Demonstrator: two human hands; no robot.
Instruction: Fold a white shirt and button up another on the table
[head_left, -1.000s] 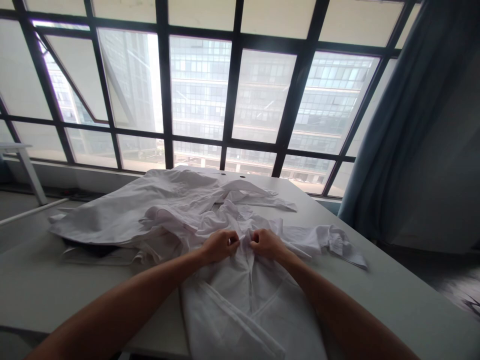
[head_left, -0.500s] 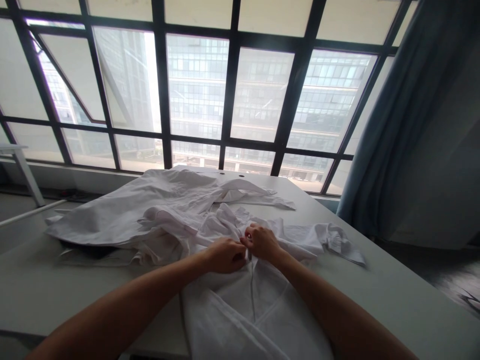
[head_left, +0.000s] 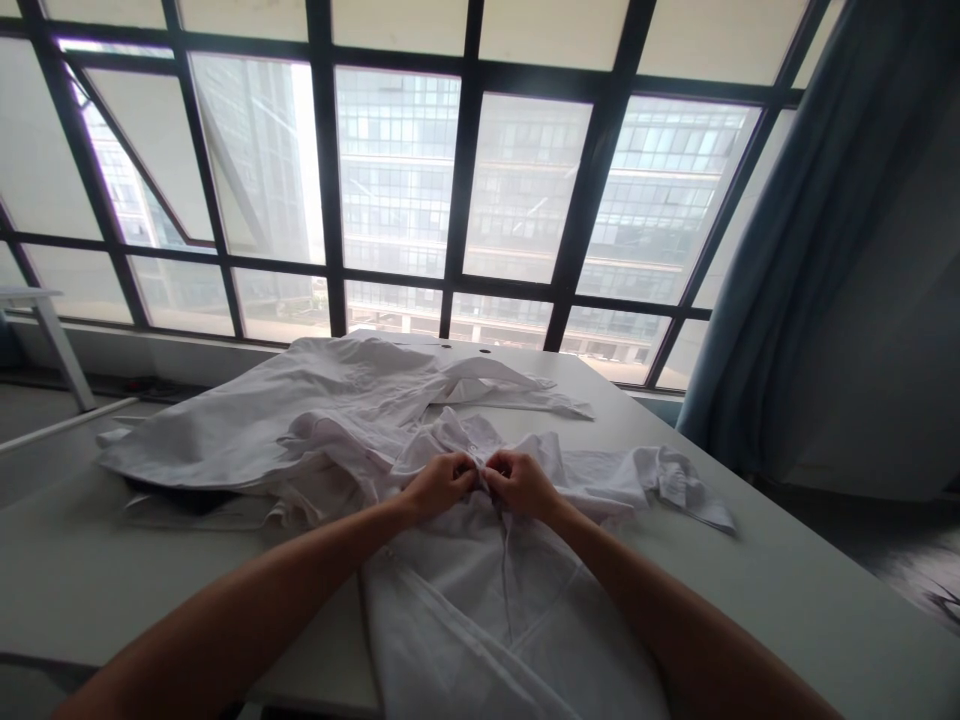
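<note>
A white garment (head_left: 480,600) with long sleeves lies front side up on the pale table (head_left: 780,560), its collar end away from me. My left hand (head_left: 448,482) pinches the cloth at the front opening below the collar. Close beside it, my right hand (head_left: 519,484) pinches the other side of the same opening, fingertips nearly touching the left ones. Whatever small part sits between the fingertips is hidden. One sleeve (head_left: 675,485) stretches out to the right.
A heap of white garments (head_left: 262,410) lies on the table's left and far side, with something dark (head_left: 184,498) under its near edge. Large framed windows stand behind the table. A blue-grey curtain (head_left: 765,270) hangs at the right.
My left hand has moved up and slightly left along the opening, now level with my right hand. My right hand has shifted only slightly, and the cloth between them has moved.
</note>
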